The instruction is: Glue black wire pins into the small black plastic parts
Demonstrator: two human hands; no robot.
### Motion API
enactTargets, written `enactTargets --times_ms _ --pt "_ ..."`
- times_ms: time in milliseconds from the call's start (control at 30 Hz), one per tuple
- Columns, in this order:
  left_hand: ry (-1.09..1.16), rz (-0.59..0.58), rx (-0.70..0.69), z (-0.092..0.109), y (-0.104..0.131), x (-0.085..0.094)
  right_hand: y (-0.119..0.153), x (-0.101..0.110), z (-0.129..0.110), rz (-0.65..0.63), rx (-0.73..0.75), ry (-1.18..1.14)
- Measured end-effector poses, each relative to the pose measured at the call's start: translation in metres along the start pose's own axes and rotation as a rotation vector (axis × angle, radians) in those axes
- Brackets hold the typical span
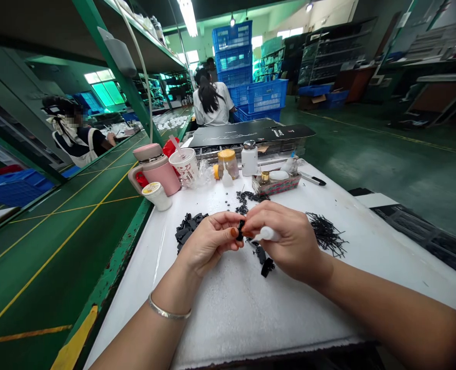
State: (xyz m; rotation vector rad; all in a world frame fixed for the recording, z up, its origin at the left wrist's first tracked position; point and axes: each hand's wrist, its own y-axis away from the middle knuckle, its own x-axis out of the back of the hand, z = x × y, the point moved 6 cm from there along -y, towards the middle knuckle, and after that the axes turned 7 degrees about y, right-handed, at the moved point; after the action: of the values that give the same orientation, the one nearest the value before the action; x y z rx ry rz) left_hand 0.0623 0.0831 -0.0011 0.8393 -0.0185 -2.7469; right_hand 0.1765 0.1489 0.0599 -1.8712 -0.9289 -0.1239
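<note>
Between the fingertips of my left hand [212, 239] is a small black plastic part [241, 230], pinched upright above the white tabletop. My right hand [285, 239] meets it there, its thumb and forefinger at the part's right side. Tucked in the curled fingers of that same hand is a small white squeeze bottle [269, 234], its thin tip pointing left. Beneath the hands lie a few joined black pieces [267, 267]. A heap of flat black parts [189, 228] is left of my hands, a pile of thin black rods [326, 234] to the right.
Tiny black pieces [247, 198] are scattered beyond my hands. Along the back stand a pink mug [160, 169], a paper cup [185, 167], a jar [228, 162], a white pump bottle [249, 159], a small box [276, 184] and a knife [313, 179]. Two people sit farther off.
</note>
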Motion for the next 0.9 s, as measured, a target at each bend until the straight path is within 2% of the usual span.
enactTargets --times_ms 100,200,300,433,667,800,900 --pt "-0.012 0.005 -0.006 -0.001 -0.001 0.002 0.002 -0.001 -0.005 -0.017 0.081 0.103" --pt "-0.033 0.034 -0.006 -0.002 -0.001 0.004 0.002 -0.004 -0.002 -0.056 0.055 0.15" --pt "-0.05 0.078 0.007 -0.003 0.0 0.006 -0.001 -0.004 0.006 -0.085 -0.059 0.142" --pt "-0.073 0.072 0.021 -0.003 0.0 0.005 -0.004 -0.003 0.017 -0.121 -0.213 0.087" --pt "-0.249 0.122 -0.187 0.009 -0.001 0.005 -0.003 -0.006 0.039 -0.168 -0.507 0.005" --pt "-0.29 0.147 -0.202 0.012 0.0 0.003 0.001 -0.013 0.046 -0.284 -0.63 -0.071" --pt "-0.333 0.172 -0.193 0.014 0.001 0.004 0.004 -0.017 0.05 -0.321 -0.707 -0.168"
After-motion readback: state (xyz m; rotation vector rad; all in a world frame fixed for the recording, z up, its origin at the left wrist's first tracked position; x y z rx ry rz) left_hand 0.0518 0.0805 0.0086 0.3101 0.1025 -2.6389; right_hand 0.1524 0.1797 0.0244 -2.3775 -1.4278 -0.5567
